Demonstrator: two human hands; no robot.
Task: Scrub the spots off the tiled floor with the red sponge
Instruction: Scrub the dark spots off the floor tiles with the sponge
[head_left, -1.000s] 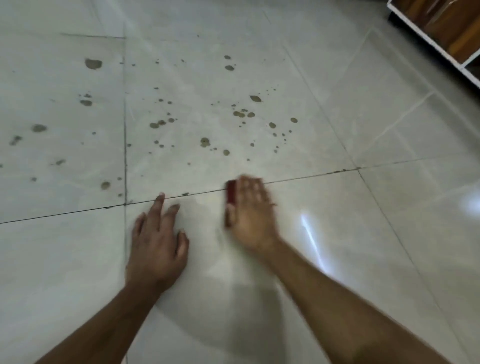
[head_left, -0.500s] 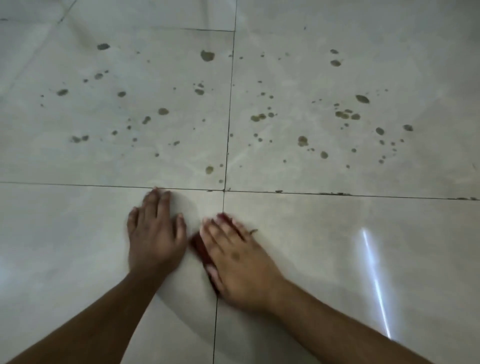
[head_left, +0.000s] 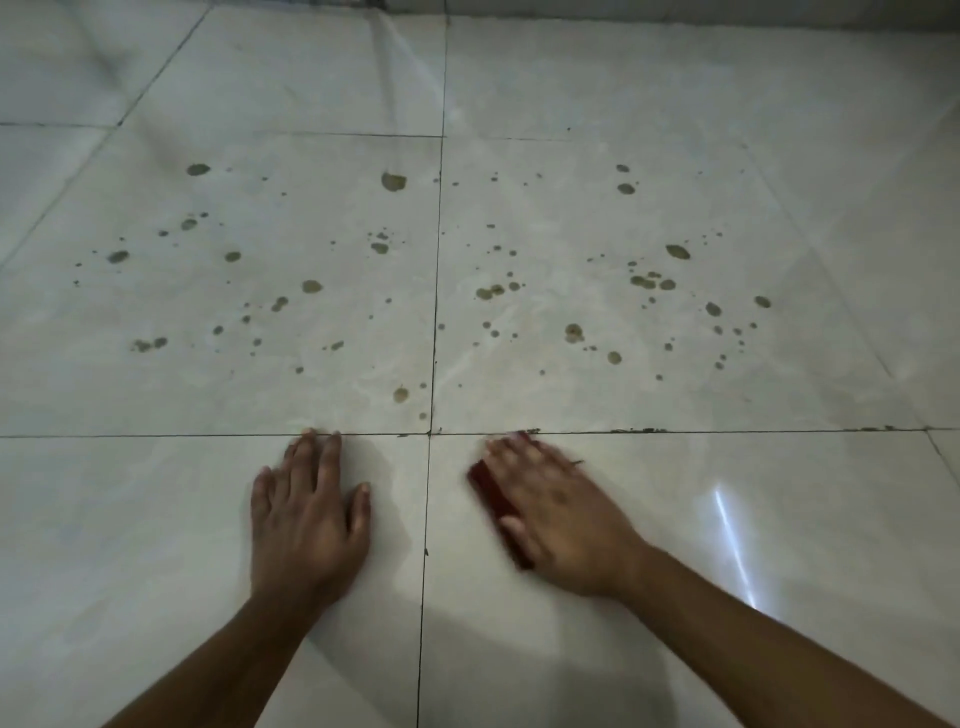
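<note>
The tiled floor (head_left: 675, 519) looks like glossy, smooth ceramic, throwing back a bright streak of light. Beyond the fingers (head_left: 322, 457), dull brownish spots (head_left: 394, 182) break its sheen. Under the other hand's fingers, the red sponge (head_left: 491, 491) looks matt.

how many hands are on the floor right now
2. The left hand lies flat on the near-left tile; the right hand presses the red sponge on the near-right tile, just below the grout line.

Dim, soft light; glare streak on tiled floor (head_left: 727, 551); motion-blurred right hand (head_left: 561, 514); edges bowed.
</note>
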